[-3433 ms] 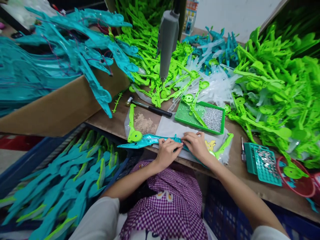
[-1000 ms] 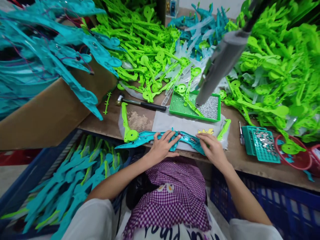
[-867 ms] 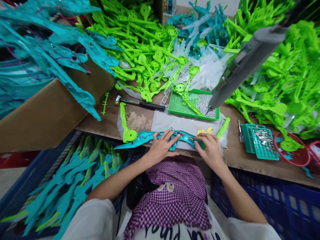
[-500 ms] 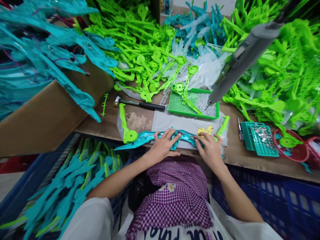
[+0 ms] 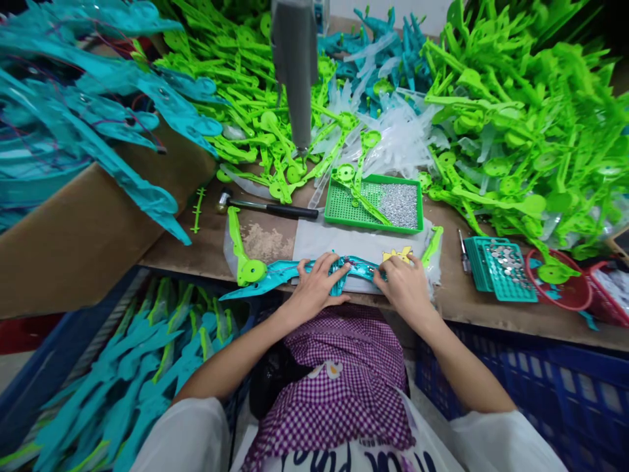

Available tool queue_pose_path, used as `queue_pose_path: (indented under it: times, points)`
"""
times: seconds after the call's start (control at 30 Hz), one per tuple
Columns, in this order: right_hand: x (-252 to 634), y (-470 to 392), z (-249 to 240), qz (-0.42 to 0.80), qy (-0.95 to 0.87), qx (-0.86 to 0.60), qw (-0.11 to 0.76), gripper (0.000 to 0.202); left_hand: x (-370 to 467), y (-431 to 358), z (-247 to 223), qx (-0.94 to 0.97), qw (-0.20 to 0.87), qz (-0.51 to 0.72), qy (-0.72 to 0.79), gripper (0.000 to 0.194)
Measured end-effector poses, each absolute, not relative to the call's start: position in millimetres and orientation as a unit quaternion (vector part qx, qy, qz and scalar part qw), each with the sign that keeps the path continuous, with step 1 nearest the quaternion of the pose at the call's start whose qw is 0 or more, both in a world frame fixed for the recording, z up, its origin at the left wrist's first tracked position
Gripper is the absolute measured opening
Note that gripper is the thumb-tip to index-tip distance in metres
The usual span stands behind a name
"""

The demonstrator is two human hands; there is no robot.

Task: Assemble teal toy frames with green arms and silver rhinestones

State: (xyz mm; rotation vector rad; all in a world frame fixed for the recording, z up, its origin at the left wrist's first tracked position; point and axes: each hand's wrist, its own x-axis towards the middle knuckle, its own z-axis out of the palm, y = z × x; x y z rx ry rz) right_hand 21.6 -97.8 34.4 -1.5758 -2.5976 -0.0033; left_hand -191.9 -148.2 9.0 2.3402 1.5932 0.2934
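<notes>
The turquoise shell [image 5: 272,279], likely light and stiff, is best rim-held, left hand [image 5: 314,287] spread upon it, closure of right hand [image 5: 407,288] unclear

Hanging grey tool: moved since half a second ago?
Yes, left: the tool's tip appeared over the right part of the green tray; now it shows beyond the tray's left edge.
</notes>
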Motion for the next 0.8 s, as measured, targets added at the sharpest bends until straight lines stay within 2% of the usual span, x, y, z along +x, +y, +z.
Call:
queue_pose_path:
  times: [0.13, 0.27, 0.4, 0.53, 0.8]
  points:
    - [12.8, -97.2, 46.3, -0.039, -0.861, -0.508, 0.001, 0.026, -191.9, -148.6, 7.6, 0.810, 0.145, 0.115, 0.557, 0.061]
    - [16.7, -93.8, 43.4, 0.002, -0.843, -0.538, 0.000, 0.022, -191.7, -149.2, 4.1, 0.810, 0.140, 0.118, 0.558, 0.063]
    - [30.9, -88.0, 30.0, 0.098, -0.820, -0.561, 0.058, 0.012, -191.5, -149.4, 2.2, 0.811, 0.133, 0.115, 0.558, 0.064]
    - [46.2, -89.6, 18.0, 0.169, -0.820, -0.534, 0.117, 0.015, -191.7, -149.7, 2.0, 0.812, 0.129, 0.117, 0.557, 0.062]
    - [49.7, -111.9, 23.9, 0.092, -0.867, -0.466, 0.150, 0.033, -191.7, -150.0, -1.9, 0.807, 0.132, 0.131, 0.560, 0.062]
